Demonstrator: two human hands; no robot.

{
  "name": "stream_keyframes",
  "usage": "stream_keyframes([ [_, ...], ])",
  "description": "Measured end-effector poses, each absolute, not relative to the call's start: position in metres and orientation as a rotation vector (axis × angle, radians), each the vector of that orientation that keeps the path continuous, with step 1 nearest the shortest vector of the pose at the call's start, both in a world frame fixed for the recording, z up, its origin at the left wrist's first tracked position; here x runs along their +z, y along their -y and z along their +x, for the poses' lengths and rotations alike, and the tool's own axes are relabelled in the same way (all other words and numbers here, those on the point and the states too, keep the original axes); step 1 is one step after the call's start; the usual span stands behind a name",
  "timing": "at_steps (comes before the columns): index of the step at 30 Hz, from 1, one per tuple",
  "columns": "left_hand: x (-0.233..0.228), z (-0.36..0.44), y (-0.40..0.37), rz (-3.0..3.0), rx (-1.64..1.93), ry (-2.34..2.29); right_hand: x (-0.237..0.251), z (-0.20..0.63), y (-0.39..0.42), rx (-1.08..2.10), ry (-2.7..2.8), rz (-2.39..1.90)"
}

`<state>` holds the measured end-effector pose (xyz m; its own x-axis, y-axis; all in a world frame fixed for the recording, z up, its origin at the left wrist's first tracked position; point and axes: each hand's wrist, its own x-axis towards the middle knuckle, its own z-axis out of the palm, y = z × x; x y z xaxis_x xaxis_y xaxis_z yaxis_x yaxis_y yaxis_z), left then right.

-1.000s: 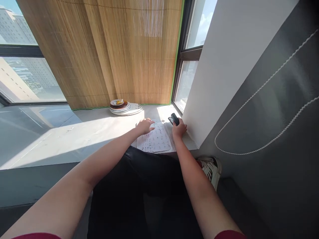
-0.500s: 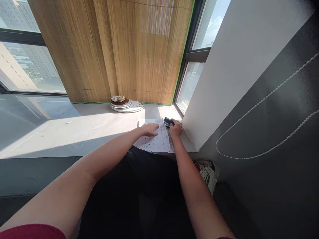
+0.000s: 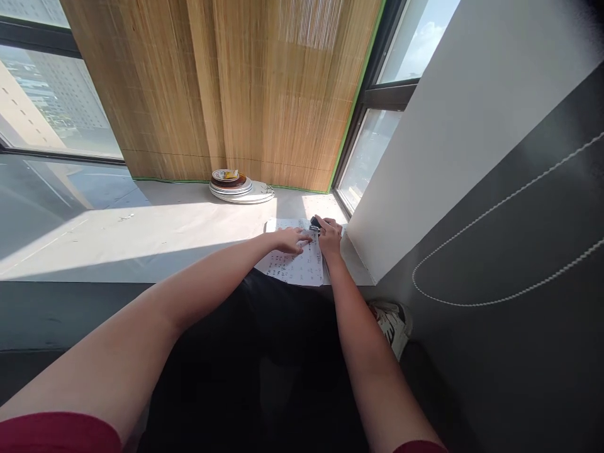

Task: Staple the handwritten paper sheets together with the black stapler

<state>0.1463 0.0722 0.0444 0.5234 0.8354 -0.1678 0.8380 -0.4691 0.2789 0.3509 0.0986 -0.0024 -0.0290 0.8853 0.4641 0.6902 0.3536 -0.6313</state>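
Observation:
Sheets of white paper (image 3: pixel 302 267) with rows of dark marks lie on the sill in front of me. My left hand (image 3: pixel 290 240) rests on the paper with its fingers stretched out. At the upper right edge of the sheets, my right hand (image 3: pixel 330 236) is wrapped round a black stapler (image 3: pixel 314 223). The stapler's front end reaches over the paper's corner, and my fingers hide most of its body. Whether its jaws are pressed together I cannot tell.
A pale window sill (image 3: pixel 155 233) runs along a bamboo blind (image 3: pixel 245 94). Stacked plates (image 3: pixel 233 189) stand at the back of the sill. A white wall (image 3: pixel 425 138) closes off the right side, where a beaded cord (image 3: pixel 453 304) hangs. A shoe (image 3: pixel 392 324) shows below.
My right hand has shifted its grip forward over the stapler, covering more of it. My left hand has slid slightly right on the paper. The view has tilted a little.

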Motion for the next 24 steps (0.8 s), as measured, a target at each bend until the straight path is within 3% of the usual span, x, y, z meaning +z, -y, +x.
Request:
stream_keyframes([
  [11, 0.041, 0.149, -0.072, 2.427, 0.050, -1.386, 0.008, 0.345, -0.097, 0.203, 1.904, -1.468],
  [24, 0.054, 0.153, -0.062, 2.459, -0.145, -1.402, 0.003, 0.343, -0.100, 0.053, 1.900, -1.519],
])
